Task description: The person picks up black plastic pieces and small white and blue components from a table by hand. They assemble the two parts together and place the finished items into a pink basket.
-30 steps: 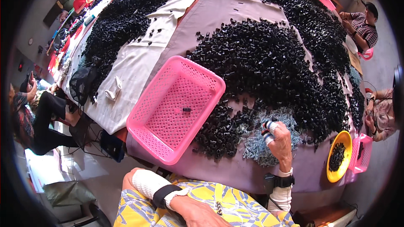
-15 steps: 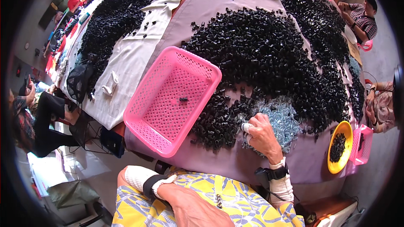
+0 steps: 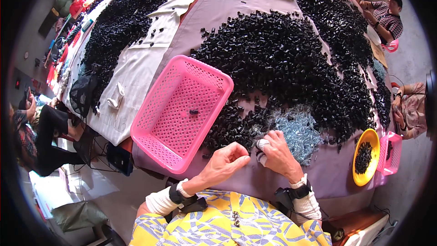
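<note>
My left hand is over the lilac cloth's near edge, thumb and fingers drawn together in a pinch. Beside it my right hand, with white wraps on its fingers, is curled closed at the near side of a heap of small clear, bluish pieces. Whatever either hand holds is too small or hidden to make out. Beyond both hands spreads a large pile of small black tube-like parts. To the left stands a pink perforated basket, with one small black piece inside.
A yellow bowl of black parts stands at the right edge beside a small pink basket. More black parts cover the table's far left. A white glove lies on pale cloth. Other people sit around the table.
My left hand has come up from my lap to the table, close to my right hand. The right hand has shifted slightly left and nearer, off the clear pieces.
</note>
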The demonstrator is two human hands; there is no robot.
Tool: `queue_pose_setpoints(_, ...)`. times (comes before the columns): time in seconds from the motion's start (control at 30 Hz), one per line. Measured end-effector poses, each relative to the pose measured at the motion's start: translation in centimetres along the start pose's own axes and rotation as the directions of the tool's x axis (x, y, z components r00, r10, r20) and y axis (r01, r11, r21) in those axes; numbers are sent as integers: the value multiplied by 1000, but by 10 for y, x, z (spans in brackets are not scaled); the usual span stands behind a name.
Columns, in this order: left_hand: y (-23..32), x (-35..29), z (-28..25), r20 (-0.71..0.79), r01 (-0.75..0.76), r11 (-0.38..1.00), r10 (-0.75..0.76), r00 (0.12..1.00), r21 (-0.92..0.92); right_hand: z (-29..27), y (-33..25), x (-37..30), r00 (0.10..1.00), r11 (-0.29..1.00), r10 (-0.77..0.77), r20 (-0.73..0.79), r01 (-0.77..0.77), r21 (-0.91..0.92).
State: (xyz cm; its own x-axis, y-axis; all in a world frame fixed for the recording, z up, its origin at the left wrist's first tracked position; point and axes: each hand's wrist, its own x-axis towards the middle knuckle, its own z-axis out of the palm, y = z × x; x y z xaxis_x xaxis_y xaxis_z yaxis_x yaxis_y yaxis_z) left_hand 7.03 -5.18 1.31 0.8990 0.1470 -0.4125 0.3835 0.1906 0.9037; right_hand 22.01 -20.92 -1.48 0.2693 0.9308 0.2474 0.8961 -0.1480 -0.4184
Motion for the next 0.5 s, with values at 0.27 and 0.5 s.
queue_pose_setpoints(0.27,-12,26,5,177,53,981,-19,984,-187,-35,-17,2,996,987,-74,-45,80,139)
queue_pose_setpoints(0.5,-14,32,9,151,100,917,-44,988,-386,-20,-5,-5,984,958,18,-180,34,285)
